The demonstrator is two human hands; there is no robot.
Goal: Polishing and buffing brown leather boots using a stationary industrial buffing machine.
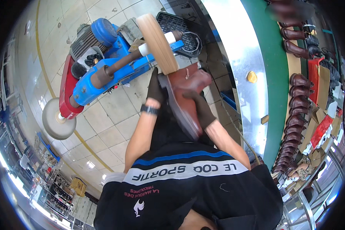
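Note:
A reddish-brown leather boot (183, 100) is held between my two dark-gloved hands, its heel end against the tan buffing wheel (157, 44) and its toe pointing back toward my lap. My left hand (156, 87) grips the boot along the sole side near the heel, with a watch on that wrist. My right hand (200, 107) wraps over the upper from the other side. The fingers of both hands are partly hidden by the boot. Beyond it, the wheel sits on the shaft of a blue polishing machine (86, 87).
A second, pale wheel (59, 118) is at the machine's left end. To my right runs a metal-topped bench (249, 50) with a yellow lump (252, 77) on it. Rows of brown boots (295, 130) line the green surface (281, 88). A black crate (172, 23) stands behind the wheel.

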